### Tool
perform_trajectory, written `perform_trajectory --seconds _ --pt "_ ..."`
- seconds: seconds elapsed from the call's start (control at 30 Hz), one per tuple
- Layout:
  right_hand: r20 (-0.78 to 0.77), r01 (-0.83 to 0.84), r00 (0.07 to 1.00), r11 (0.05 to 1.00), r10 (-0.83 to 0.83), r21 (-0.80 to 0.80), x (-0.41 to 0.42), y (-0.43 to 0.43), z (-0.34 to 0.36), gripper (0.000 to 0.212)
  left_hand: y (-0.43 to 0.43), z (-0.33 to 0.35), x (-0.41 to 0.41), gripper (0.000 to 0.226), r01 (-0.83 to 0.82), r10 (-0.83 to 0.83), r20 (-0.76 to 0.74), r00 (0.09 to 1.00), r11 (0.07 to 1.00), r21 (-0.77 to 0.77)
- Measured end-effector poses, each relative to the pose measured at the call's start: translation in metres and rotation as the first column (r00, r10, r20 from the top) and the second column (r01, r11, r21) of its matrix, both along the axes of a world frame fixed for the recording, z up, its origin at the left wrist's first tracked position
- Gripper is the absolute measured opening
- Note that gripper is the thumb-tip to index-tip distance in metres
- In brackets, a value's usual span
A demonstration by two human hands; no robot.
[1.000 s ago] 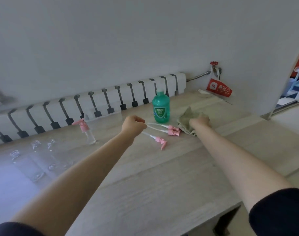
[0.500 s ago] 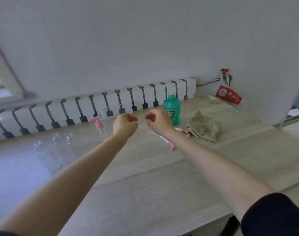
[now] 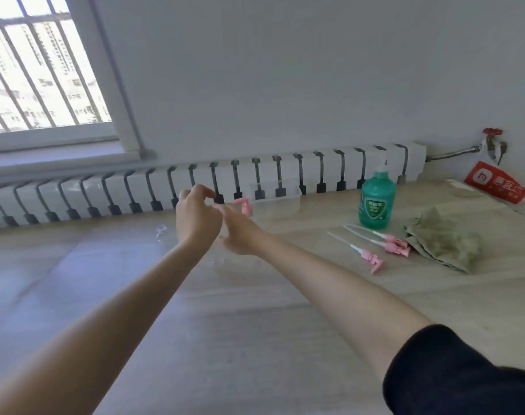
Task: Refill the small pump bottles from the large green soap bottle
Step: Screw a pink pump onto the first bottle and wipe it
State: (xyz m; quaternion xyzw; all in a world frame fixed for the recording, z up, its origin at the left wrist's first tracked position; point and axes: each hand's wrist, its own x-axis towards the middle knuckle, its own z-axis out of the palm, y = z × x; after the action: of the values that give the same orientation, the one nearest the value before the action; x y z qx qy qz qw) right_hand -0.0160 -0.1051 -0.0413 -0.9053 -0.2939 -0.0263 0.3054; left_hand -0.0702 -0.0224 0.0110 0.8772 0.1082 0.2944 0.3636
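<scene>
The large green soap bottle (image 3: 376, 202) stands capped on the desk (image 3: 255, 324), well right of our hands. Our right hand (image 3: 237, 232), fingers straight, nears the small pump bottle (image 3: 246, 206). Our left hand (image 3: 195, 217) is loosely curled, and we cannot tell whether it holds anything. A clumsy brush could topple that light bottle.

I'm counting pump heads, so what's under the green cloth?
Three pink pump heads lie on the table beside the cloth, none visibly tucked under it. Whatever the crumpled cloth covers is hidden.
</scene>
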Motion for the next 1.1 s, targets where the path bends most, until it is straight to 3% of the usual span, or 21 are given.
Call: perform_trajectory --seconds 0.17,0.4,0.47,0.53,0.6,0.67,0.77,0.93,1.1 --pt "-0.096 0.015 0.995 0.998 -0.009 0.055 0.013 0.013 -0.003 0.069 0.013 -0.006 0.005 0.043 0.026 -0.026 -0.004 1.000 0.999 -0.047" --pt "-0.170 0.078 0.985 0.975 -0.043 0.206 0.021 0.018 -0.025 0.055 0.015 -0.010 0.012 0.043 0.071 -0.073 -0.013 0.997 0.994 -0.084" --pt "-0.163 0.094 0.985 0.975 -0.062 0.201 0.023 0.019 -0.027 0.043 0.013 -0.014 0.015 0.041 0.094 -0.096 -0.013 0.995 0.990 -0.102" --pt "-0.197 0.102 0.978 0.973 -0.061 0.205 0.021 0.015 -0.023 0.013 0.012 -0.017 0.018 0.040 0.108 -0.111 -0.016 0.994 0.988 -0.109" --pt "-0.177 0.107 0.982 0.975 -0.072 0.196 0.021 0.007 -0.016 0.024 0.009 -0.018 0.020 0.041 0.118 -0.122 -0.022 0.992 0.987 -0.113" --pt "-0.122 0.140 0.986 0.968 -0.116 0.209 0.022 -0.009 -0.011 0.009 0.002 -0.018 0.022 0.045 0.136 -0.139 -0.023 0.990 0.985 -0.108" --pt "-0.087 0.260 0.965 0.918 -0.245 0.299 0.024 -0.047 -0.002 0.043 -0.016 -0.023 0.027 0.055 0.198 -0.207 -0.060 0.976 0.971 -0.131" --pt "-0.136 0.317 0.948 0.841 -0.286 0.438 0.019 -0.117 0.003 0.034 -0.055 -0.041 0.043 0.076 0.378 -0.428 -0.242 0.871 0.898 -0.226" --pt "-0.141 0.274 0.962 0.855 -0.235 0.441 0.019 -0.150 0.001 0.034 -0.091 -0.053 0.057 0.039 0.440 -0.476 -0.204 0.856 0.876 -0.199"
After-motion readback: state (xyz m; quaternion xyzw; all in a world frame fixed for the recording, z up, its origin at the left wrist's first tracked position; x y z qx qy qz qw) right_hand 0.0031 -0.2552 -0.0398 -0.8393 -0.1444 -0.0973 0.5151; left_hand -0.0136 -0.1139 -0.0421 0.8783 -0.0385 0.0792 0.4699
